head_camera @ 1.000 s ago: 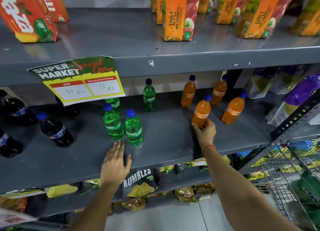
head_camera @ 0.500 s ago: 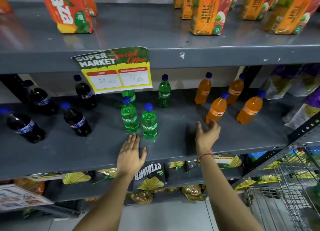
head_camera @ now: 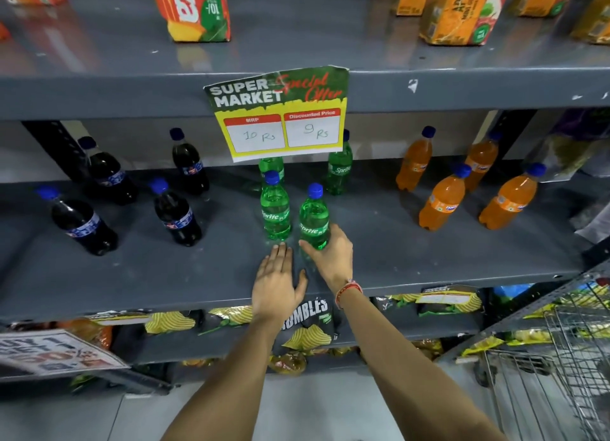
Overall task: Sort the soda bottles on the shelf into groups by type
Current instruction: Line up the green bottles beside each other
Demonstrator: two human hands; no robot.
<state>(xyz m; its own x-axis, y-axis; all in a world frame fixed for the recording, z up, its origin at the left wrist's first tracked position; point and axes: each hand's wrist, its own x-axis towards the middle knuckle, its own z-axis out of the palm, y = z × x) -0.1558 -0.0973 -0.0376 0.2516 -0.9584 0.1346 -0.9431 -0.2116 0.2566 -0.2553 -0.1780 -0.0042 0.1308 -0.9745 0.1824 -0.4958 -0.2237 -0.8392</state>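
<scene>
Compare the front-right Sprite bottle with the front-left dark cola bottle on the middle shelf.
The front-right Sprite bottle is clear green; the front-left dark cola bottle is almost black. The Sprite bottle has the right hand wrapped around its base; nothing touches the cola bottle. The Sprite stands mid-shelf beside another Sprite; the cola stands far left among colas. Both are upright, blue-capped and on the same grey shelf.

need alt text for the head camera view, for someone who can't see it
A person's right hand grips the base of a green plastic Sprite bottle on a grey metal shelf, while the left hand lies flat and open beside it. Bottles stand grouped: dark cola bottles left, green ones in the middle, orange Fanta bottles right.
</scene>
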